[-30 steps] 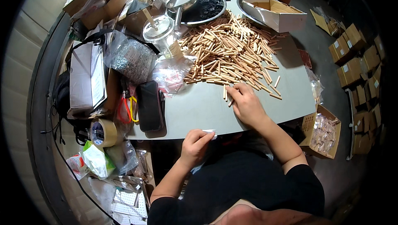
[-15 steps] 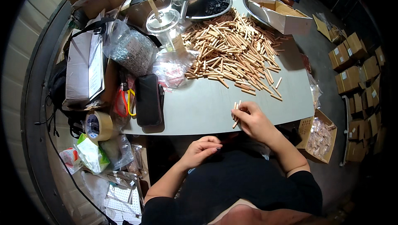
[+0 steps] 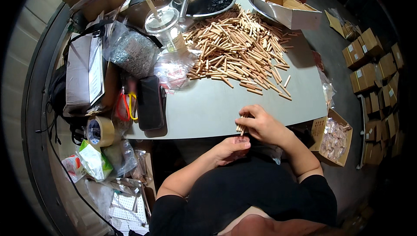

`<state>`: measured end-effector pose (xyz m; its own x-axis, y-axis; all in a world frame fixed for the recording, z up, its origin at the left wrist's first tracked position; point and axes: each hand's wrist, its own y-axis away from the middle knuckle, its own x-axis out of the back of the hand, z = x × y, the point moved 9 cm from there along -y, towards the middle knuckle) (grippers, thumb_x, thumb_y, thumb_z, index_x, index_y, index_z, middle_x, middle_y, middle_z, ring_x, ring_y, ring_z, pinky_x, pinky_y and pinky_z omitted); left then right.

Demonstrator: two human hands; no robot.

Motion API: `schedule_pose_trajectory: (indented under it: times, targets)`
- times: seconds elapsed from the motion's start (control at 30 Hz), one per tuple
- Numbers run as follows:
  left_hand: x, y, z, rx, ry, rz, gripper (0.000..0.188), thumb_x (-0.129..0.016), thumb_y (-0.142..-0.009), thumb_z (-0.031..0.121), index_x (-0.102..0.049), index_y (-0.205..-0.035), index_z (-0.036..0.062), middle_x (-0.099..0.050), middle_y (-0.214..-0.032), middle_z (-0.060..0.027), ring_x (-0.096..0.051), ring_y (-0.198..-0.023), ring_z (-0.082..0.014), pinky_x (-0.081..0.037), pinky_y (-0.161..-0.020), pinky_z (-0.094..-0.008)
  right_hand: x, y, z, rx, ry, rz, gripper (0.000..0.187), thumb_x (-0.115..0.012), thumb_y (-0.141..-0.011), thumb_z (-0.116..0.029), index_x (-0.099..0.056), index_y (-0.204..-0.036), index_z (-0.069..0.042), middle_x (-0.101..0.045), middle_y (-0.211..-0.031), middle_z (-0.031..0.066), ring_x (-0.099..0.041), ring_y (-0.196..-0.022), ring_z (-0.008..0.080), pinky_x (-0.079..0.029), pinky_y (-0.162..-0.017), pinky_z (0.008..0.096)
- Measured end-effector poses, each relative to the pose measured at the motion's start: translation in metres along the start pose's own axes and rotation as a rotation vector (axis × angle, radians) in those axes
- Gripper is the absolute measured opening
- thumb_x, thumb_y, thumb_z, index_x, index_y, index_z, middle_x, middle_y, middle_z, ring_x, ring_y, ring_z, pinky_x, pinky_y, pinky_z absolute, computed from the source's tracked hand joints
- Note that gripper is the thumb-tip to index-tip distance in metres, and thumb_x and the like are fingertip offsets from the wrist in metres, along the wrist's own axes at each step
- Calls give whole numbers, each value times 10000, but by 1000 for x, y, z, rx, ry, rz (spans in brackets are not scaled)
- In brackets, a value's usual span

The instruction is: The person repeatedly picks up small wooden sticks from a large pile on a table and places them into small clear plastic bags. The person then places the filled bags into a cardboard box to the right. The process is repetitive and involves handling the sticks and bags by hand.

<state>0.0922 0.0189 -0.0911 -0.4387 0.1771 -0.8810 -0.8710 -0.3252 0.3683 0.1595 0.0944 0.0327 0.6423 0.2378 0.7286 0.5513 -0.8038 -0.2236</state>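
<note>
1. The table carries a big pile of wooden dowels, well apart from both hands.
2. The right hand is closed around a small bundle of dowels at the table's near edge.
3. The left hand is curled just below; whether it pinches something I cannot tell.
4. The dowels look light, stiff and smooth; gripping mid-length seems safest.
5. The bundle's lower ends are hidden by fingers.

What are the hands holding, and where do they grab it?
The right hand holds a small bunch of wooden sticks around their middle. The left hand pinches something small that cannot be made out.
</note>
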Motion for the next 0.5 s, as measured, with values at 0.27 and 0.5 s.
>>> schedule_pose_trajectory:
  times: [0.27,0.5]
  targets:
    - [18,2,-4,52,-109,70,274,-768,-882,178,-606,-1086,91,-556,-904,32,-507,-771,-77,-425,-658,-248,-14,16,-17,-14,-392,-283,334,-615,-810,74,-674,-1123,-27,-597,-1151,160,-594,-1079,331,-494,-958,384]
    - [-28,18,33,-175,-425,-57,436,-744,-918,294,-549,-1214,40,-535,-1031,44,-496,-918,-39,-429,-795,-216,9,11,-31,98,-395,-187,249,-662,-803,28,-677,-1041,-45,-575,-1190,131,-557,-1129,328,-471,-971,409]
